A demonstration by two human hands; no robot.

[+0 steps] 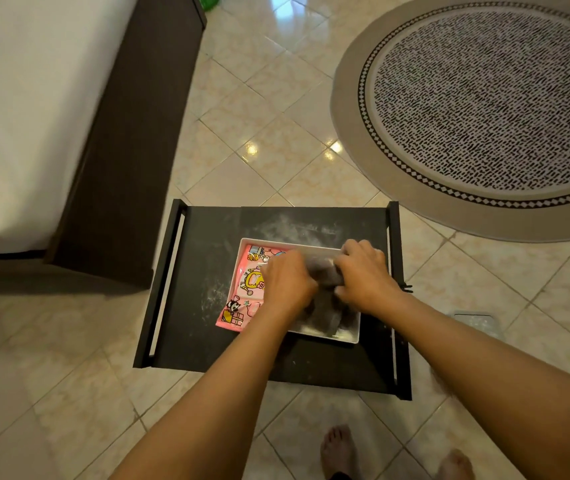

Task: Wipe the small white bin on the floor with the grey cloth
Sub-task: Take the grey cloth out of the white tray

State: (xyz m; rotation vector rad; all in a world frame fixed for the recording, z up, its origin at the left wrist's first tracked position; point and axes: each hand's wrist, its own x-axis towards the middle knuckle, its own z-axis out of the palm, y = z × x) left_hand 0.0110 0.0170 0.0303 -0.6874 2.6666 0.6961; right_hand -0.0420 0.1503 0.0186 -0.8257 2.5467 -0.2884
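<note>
A small white rectangular bin (347,338) sits on a low black table (204,271). A pink cartoon-printed packet (242,299) lies in the bin's left half and sticks out over its near-left edge. A dark grey cloth (325,273) is bunched in the bin's right half and blurred by motion. My left hand (288,282) grips the cloth from the left. My right hand (363,275) grips it from the right, over the bin's far-right corner. Both hands hide much of the cloth and the inside of the bin.
The black table has white dusty smears and raised side rails. A bed with a white sheet (17,116) and dark frame (131,150) stands at left. A round patterned rug (484,109) lies at far right. A clear flat object (477,322) lies on the tiles. My bare feet (339,452) are below.
</note>
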